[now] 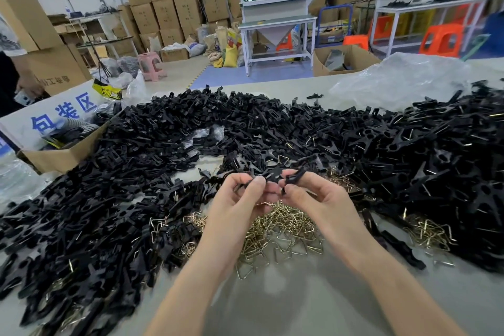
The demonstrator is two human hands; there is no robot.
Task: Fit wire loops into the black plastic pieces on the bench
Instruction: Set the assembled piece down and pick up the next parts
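Left hand (240,200), right hand (311,194): held close together above worktop (300,305), fingers curled, pinching black plastic pieces (296,176). Wire loops (275,234) piled directly beneath hands. Loose black heap (177,139) surrounds loops.

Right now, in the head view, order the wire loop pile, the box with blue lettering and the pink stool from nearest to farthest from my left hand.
1. Wire loop pile, on the bench right under the left hand, which pinches a black plastic piece.
2. Box with blue lettering, at the bench's left edge.
3. Pink stool, on the floor beyond the bench, far left.
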